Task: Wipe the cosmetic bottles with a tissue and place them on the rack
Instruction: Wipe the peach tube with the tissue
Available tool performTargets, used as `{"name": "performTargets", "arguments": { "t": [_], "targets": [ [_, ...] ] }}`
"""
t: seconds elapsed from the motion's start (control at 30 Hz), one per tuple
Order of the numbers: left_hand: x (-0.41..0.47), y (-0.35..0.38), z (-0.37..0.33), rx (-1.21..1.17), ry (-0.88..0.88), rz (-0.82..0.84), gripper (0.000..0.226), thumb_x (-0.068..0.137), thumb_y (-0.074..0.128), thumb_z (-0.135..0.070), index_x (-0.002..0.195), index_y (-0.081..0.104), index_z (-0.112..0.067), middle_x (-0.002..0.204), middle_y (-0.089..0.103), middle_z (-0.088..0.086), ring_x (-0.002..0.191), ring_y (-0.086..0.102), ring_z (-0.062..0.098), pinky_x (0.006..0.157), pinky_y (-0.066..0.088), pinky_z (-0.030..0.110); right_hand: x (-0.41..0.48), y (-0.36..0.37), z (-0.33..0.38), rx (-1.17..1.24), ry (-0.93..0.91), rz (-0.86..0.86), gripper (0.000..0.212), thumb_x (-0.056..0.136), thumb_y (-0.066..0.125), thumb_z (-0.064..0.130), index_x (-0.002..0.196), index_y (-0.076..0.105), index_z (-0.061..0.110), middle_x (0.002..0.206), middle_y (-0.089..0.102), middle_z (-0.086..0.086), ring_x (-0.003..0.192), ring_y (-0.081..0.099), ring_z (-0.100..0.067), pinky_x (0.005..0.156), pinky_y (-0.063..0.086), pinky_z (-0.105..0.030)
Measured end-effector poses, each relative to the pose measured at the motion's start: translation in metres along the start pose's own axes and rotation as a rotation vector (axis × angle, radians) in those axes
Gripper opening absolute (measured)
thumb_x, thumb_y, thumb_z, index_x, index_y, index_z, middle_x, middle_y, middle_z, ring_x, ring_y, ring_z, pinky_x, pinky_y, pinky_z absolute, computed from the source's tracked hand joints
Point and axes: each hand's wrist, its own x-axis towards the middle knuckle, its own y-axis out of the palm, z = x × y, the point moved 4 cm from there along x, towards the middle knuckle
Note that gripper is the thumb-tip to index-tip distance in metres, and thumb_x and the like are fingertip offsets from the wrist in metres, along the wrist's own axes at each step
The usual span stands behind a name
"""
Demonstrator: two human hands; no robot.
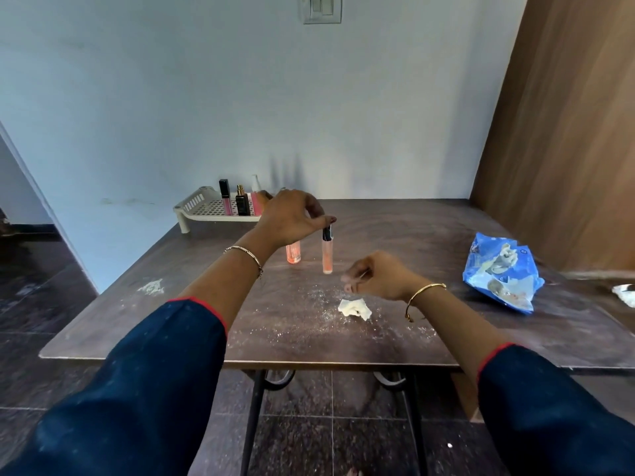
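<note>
The left hand (292, 218) pinches the black cap of a thin, clear pink bottle (327, 255). The bottle is upright, just behind the crumpled white tissue (354, 308) on the brown table (395, 231). The right hand (378, 274) hangs just over the tissue, fingers loosely curled and holding nothing. The white plastic rack (202, 206) is far behind the tissue, to its left.
</note>
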Motion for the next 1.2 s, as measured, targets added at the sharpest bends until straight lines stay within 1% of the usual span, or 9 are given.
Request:
{"name": "performTargets", "arguments": {
  "t": [0.17,0.27,0.4,0.53,0.63,0.73,0.87,1.03,1.2],
  "targets": [
    [-0.034,0.004,-0.009,-0.067,-0.004,0.024,0.037,0.077,0.061,-0.063,0.082,0.072,-0.028,0.073,0.058,-0.021,0.087,0.049,0.005,0.095,0.019,0.042,-0.026,0.02,0.002,-0.148,-0.03,-0.048,0.034,0.077,0.075,0.026,0.108,0.069,0.012,0.106,0.071,0.001,0.085,0.063,-0.009,0.075,0.048,-0.017],
    [-0.05,0.005,-0.014,-0.086,-0.014,0.029,0.037,0.075,0.061,-0.065,0.08,0.072,-0.029,0.077,0.062,-0.019,0.088,0.051,0.005,0.094,0.018,0.042,-0.037,0.027,0.005,-0.209,-0.016,-0.117,0.028,0.08,0.07,0.02,0.107,0.07,0.017,0.105,0.071,0.004,0.086,0.063,-0.008,0.065,0.042,-0.012],
    [-0.062,0.006,-0.017,-0.119,-0.039,0.026,0.037,0.075,0.061,-0.065,0.076,0.071,-0.03,0.083,0.066,-0.017,0.089,0.053,0.005,0.089,0.017,0.04,-0.04,0.028,0.001,-0.193,0.012,-0.26,0.023,0.086,0.061,0.008,0.106,0.069,0.015,0.107,0.07,0.003,0.097,0.064,-0.013,0.065,0.037,-0.007],
    [-0.068,0.011,-0.02,-0.124,-0.04,0.055,0.036,0.075,0.062,-0.065,0.074,0.07,-0.03,0.081,0.065,-0.017,0.088,0.053,0.005,0.086,0.018,0.039,-0.043,0.02,-0.003,-0.042,0.02,-0.389,0.021,0.085,0.061,0.004,0.101,0.071,0.014,0.102,0.071,0.0,0.09,0.064,-0.015,0.085,0.05,-0.026],
    [-0.071,0.014,-0.02,-0.137,-0.034,0.07,0.035,0.074,0.062,-0.065,0.072,0.068,-0.031,0.082,0.066,-0.017,0.088,0.054,0.006,0.083,0.018,0.038,-0.048,0.014,-0.005,0.02,0.0,-0.482,0.017,0.084,0.062,0.005,0.092,0.072,0.017,0.091,0.07,0.002,0.081,0.062,-0.015,0.079,0.053,-0.036],
    [-0.071,0.014,-0.019,-0.157,-0.048,0.079,0.035,0.074,0.062,-0.066,0.073,0.068,-0.031,0.084,0.067,-0.017,0.089,0.054,0.005,0.082,0.017,0.037,-0.054,0.012,-0.005,0.074,0.001,-0.533,0.016,0.084,0.063,0.008,0.091,0.071,0.021,0.089,0.068,0.005,0.08,0.061,-0.013,0.075,0.054,-0.033],
    [-0.074,0.012,-0.017,-0.227,-0.054,0.085,0.03,0.075,0.064,-0.062,0.08,0.066,-0.033,0.087,0.067,-0.018,0.09,0.056,0.004,0.084,0.019,0.038,-0.056,0.012,-0.008,0.127,0.025,-0.569,0.012,0.084,0.065,0.011,0.093,0.071,0.015,0.089,0.069,0.003,0.08,0.062,-0.014,0.073,0.052,-0.031],
    [-0.079,0.006,-0.012,-0.395,-0.053,0.071,0.015,0.088,0.058,-0.035,0.096,0.071,-0.032,0.099,0.068,-0.02,0.099,0.055,0.001,0.091,0.017,0.037,-0.056,0.024,-0.011,0.267,0.054,-0.509,0.014,0.085,0.063,0.003,0.086,0.067,0.016,0.081,0.067,0.001,0.073,0.06,-0.016,0.069,0.05,-0.031],
    [-0.082,0.007,-0.01,-0.339,0.034,0.123,0.031,0.089,0.048,-0.021,0.098,0.071,-0.039,0.115,0.065,-0.022,0.115,0.047,0.002,0.094,0.011,0.032,-0.059,0.028,-0.012,0.327,0.077,-0.519,0.025,0.087,0.06,0.003,0.081,0.059,0.027,0.077,0.063,0.006,0.073,0.058,-0.014,0.07,0.049,-0.029]
  ]
}}
